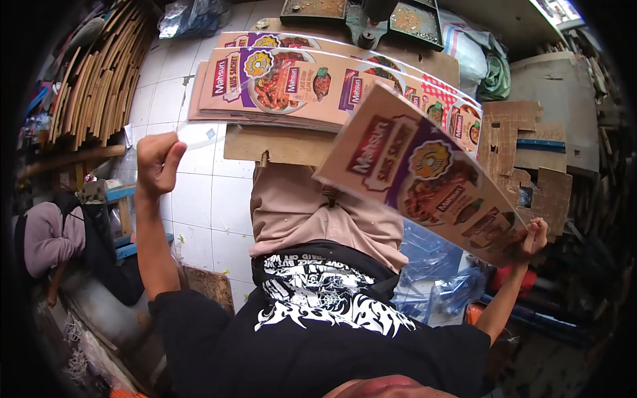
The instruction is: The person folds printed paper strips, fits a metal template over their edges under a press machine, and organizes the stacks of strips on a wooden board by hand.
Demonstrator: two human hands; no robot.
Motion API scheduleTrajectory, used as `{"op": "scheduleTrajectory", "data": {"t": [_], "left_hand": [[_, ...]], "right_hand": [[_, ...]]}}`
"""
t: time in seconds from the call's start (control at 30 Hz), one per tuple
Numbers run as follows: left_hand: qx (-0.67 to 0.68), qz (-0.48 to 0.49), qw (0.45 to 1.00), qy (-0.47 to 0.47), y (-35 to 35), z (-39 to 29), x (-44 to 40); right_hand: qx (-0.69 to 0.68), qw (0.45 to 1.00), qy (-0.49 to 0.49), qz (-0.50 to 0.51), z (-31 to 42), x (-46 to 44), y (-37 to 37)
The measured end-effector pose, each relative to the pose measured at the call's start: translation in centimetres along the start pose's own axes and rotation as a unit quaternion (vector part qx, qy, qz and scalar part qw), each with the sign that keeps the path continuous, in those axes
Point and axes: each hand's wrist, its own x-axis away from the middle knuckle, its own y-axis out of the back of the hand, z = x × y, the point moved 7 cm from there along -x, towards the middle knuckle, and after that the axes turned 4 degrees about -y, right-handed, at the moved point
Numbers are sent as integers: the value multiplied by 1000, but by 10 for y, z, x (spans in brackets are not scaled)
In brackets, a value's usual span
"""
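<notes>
My left hand [159, 162] is raised on the left with its fingers closed. A thin, see-through plastic strip [199, 137] with a small blue square on it sticks out from the fist. On the other side, my right hand [534, 240] grips one corner of a printed cardboard panel [424, 179] marked Mahsuri, with food pictures. The panel is tilted across my lap, its far end over a stack of similar panels [285, 83]. That stack lies on a wooden bench [265, 146] before my knees.
Behind the stack stands a dark metal tool with two trays [415, 26] of small parts. Cut brown board [517, 152] lies to the right. Thin wooden slats [99, 73] lean at the left. Clear blue plastic [431, 265] lies by my right leg on white floor tiles [229, 212].
</notes>
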Motion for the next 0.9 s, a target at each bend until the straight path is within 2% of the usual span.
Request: {"op": "scheduleTrajectory", "data": {"t": [0.07,0.13,0.2,0.27,0.33,0.4,0.47,0.53,0.67,0.87,0.9], "left_hand": [[21,4,998,59,10,13,37],[107,107,977,150,-18,23,71],[191,221,906,307,-76,24,105],[125,331,870,343,-128,29,144],[99,372,843,375,-167,46,181],[76,370,842,386,-186,64,202],[54,366,840,396,-195,79,214],[25,301,857,417,-192,93,214],[11,252,880,403,-194,110,210],[-89,257,870,412,-194,153,230],[-67,281,860,421,-195,156,231]], "right_hand": [[-1,998,-46,-30,-10,8,32],[16,997,-60,-36,-11,13,34],[31,996,-70,-39,-10,15,32],[11,997,-61,-36,-14,16,16],[25,998,-37,-41,-13,14,7],[-4,998,-53,-23,-7,12,-5],[13,999,-11,-27,-8,9,-7],[-28,999,-45,-10,-8,8,-12],[-4,1000,-26,-7,-6,8,-18],[-38,998,-49,15,20,8,-33],[-41,997,-60,16,17,9,-34]]}}
